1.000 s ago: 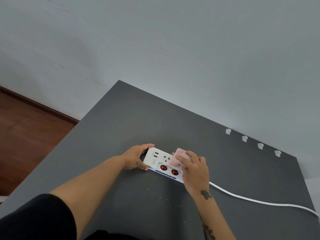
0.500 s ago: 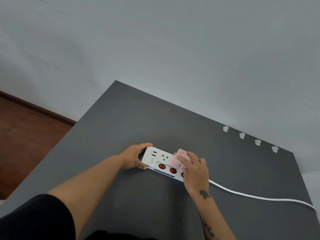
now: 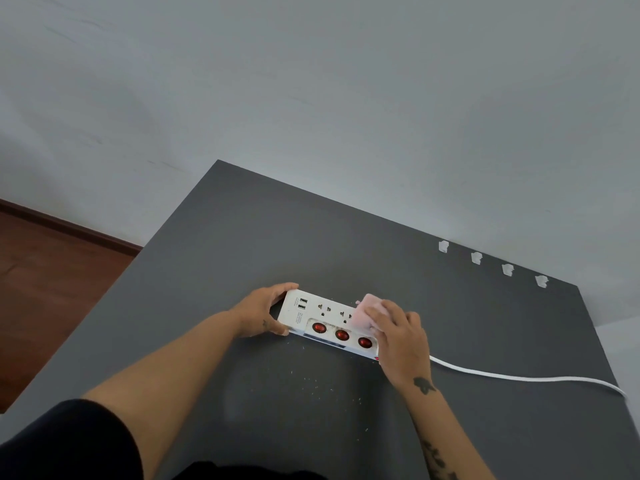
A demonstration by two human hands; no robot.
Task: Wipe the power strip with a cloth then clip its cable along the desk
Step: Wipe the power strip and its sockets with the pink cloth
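A white power strip (image 3: 311, 315) with three red switches and two USB ports lies on the dark grey desk (image 3: 242, 244). My left hand (image 3: 265, 311) grips its left end, thumb on the near side and fingers over the far edge. My right hand (image 3: 398, 336) presses a folded pink cloth (image 3: 363, 311) onto the strip's right part and hides that end. The white cable (image 3: 519, 377) runs from under my right hand to the desk's right edge. Several white cable clips (image 3: 476, 258) stand in a row along the desk's far edge.
Small crumbs (image 3: 322, 382) are scattered on the desk in front of the strip. A grey wall (image 3: 346, 98) rises behind the desk. Brown wooden floor (image 3: 45, 271) shows beyond the desk's left edge.
My right hand has slid the cloth rightward along the strip, so a third red switch and two sockets now show. My left hand keeps its grip on the left end.
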